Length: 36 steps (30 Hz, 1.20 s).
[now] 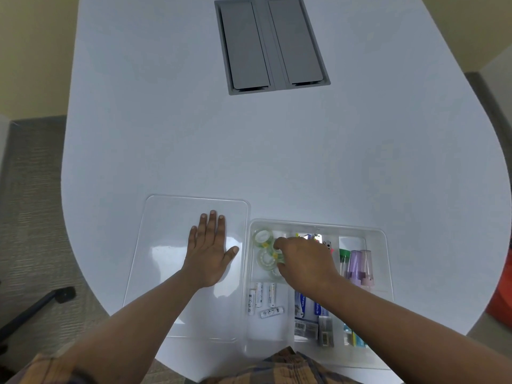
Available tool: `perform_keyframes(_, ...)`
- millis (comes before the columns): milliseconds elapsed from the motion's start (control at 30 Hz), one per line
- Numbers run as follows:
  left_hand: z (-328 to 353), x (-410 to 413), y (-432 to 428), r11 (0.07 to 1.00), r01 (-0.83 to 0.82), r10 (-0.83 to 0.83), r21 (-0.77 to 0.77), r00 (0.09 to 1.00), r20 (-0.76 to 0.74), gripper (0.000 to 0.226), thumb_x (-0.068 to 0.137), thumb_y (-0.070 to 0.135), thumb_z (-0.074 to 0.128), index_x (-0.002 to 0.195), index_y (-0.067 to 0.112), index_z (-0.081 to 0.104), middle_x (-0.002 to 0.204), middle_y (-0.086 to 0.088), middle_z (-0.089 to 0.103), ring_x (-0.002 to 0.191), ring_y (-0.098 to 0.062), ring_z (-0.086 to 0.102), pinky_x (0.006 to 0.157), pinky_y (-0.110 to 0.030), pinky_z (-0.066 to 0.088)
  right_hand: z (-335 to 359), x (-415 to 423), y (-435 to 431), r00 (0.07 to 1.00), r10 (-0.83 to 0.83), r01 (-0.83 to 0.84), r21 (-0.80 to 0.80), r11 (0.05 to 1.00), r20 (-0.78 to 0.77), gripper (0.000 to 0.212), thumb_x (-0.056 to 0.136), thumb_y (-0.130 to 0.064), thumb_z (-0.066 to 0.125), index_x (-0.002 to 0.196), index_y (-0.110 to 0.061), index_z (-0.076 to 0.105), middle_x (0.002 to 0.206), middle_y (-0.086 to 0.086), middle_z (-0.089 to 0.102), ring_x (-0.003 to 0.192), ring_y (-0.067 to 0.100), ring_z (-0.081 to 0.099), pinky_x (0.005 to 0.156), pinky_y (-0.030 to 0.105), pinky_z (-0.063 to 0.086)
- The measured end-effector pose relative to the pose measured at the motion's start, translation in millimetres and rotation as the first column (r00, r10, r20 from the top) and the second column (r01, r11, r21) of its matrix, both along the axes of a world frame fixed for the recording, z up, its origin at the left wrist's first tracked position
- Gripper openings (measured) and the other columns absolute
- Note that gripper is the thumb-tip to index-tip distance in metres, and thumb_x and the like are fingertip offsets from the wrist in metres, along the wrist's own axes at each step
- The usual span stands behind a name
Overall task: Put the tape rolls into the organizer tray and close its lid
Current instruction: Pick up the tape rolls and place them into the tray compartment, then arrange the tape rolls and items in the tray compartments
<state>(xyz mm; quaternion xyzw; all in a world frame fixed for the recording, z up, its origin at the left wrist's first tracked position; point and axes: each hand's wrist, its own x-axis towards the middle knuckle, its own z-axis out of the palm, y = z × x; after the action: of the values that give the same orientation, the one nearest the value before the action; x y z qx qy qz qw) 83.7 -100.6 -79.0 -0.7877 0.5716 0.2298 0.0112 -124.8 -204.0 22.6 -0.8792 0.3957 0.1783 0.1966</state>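
Observation:
A clear organizer tray (383,236) stands at the table's near edge, its lid (166,245) lying flat on the table to its left. Several clear tape rolls (261,236) with green cores lie in the tray's far-left compartment. My right hand (303,261) reaches into that compartment, fingers curled on a tape roll (266,260) there. My left hand (209,252) rests flat, fingers spread, on the lid.
Other compartments hold batteries (261,297), small boxes (307,320) and purple and green bottles (356,266). A grey cable hatch (270,44) is set into the white table (249,151) farther away. A chair base (36,306) shows on the carpet at left.

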Motion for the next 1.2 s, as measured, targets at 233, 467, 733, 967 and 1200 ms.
perform_keyframes(233, 0, 0, 2, 1.000, 0.001, -0.001, -0.007, 1.000, 0.008, 0.080, 0.083, 0.067, 0.002, 0.143, 0.019, -0.022, 0.152, -0.001, -0.028, 0.140, -0.021, -0.029, 0.114, -0.041, -0.013, -6, -3, 6, 0.999, -0.006, 0.002, 0.085, 0.996, 0.046, 0.025, 0.087, -0.027, 0.059, 0.111, -0.021, 0.058, 0.100, 0.001, 0.068, 0.090, 0.025, 0.065, 0.071, 0.035, 0.054)
perform_keyframes(467, 9, -3, 1, 1.000, -0.013, 0.013, -0.023, 1.000, -0.010, 0.087, 0.080, 0.071, -0.001, 0.146, 0.017, -0.017, 0.155, -0.003, -0.023, 0.143, -0.022, -0.022, 0.116, -0.044, -0.009, -4, -17, 12, 0.988, -0.049, 0.033, 0.106, 0.994, 0.145, 0.028, 0.088, -0.037, 0.057, 0.113, -0.026, 0.059, 0.108, -0.003, 0.067, 0.098, 0.021, 0.062, 0.078, 0.033, 0.052)
perform_keyframes(733, 40, -13, 4, 0.988, -0.149, 0.149, -0.027, 0.989, 0.022, 0.066, 0.092, 0.056, 0.038, 0.148, 0.024, 0.025, 0.160, 0.004, 0.016, 0.148, -0.020, 0.003, 0.111, -0.060, -0.009, 3, -63, 46, 0.948, -0.149, 0.177, -0.079, 0.981, 0.281, 0.043, 0.080, -0.033, 0.070, 0.121, -0.024, 0.063, 0.134, -0.002, 0.060, 0.121, 0.020, 0.056, 0.098, 0.035, 0.045)
perform_keyframes(967, 75, -36, 10, 0.889, -0.249, 0.127, -0.384, 0.940, -0.316, 0.044, 0.090, 0.033, 0.059, 0.128, 0.013, 0.055, 0.134, -0.006, 0.058, 0.123, -0.024, 0.053, 0.105, -0.036, 0.037, -20, -102, 69, 0.959, -0.270, 0.281, -0.142, 0.949, 0.090, 0.077, 0.089, -0.059, 0.045, 0.152, -0.026, 0.017, 0.162, -0.004, 0.008, 0.149, 0.019, 0.009, 0.119, 0.038, 0.009)
perform_keyframes(1200, 104, -71, 8, 0.902, 0.015, -0.130, -0.432, 0.962, -0.238, 0.034, 0.088, 0.036, 0.056, 0.119, 0.022, 0.060, 0.113, 0.001, 0.064, 0.100, -0.021, 0.060, 0.084, -0.034, 0.046, -32, -115, 83, 0.983, -0.185, 0.184, -0.140, 0.973, 0.001, 0.098, 0.082, -0.064, 0.049, 0.152, -0.029, -0.008, 0.158, -0.008, -0.023, 0.146, 0.018, -0.021, 0.117, 0.039, -0.012)
